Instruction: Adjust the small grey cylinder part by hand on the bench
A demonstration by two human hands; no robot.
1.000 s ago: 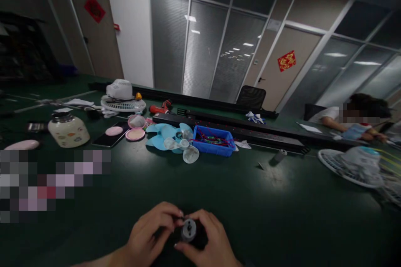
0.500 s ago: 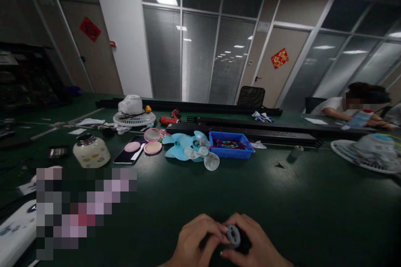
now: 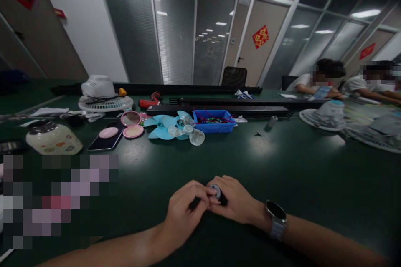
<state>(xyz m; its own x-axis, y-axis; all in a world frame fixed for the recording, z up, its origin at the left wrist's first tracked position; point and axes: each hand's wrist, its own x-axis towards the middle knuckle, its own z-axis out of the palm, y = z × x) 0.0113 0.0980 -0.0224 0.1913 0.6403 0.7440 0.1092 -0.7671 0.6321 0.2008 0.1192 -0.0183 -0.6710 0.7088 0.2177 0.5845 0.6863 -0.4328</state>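
Where the two hands meet low on the dark green table (image 3: 282,167), a small round grey motor-like part (image 3: 216,191) sits pinched between them: the right hand (image 3: 234,202) grasps its dark body from the right, and the fingertips of the left hand (image 3: 184,210) close on its near side. A watch (image 3: 276,212) is on the right wrist. Both hands rest on or just above the table top; which cannot be told. Well beyond them lie light blue fan blades (image 3: 163,127) with clear fan blades (image 3: 191,133) just beside, and a blue bin (image 3: 214,120) holding wires to their right. Left of the blades are a pink compact mirror (image 3: 132,124), a phone (image 3: 105,139) and a cream jar (image 3: 53,142). Farther back stands a white fan (image 3: 100,94) face down on its grille, with a red screwdriver (image 3: 150,101) near it. At the far right, two other people (image 3: 316,81) sit behind fan grilles (image 3: 326,117).
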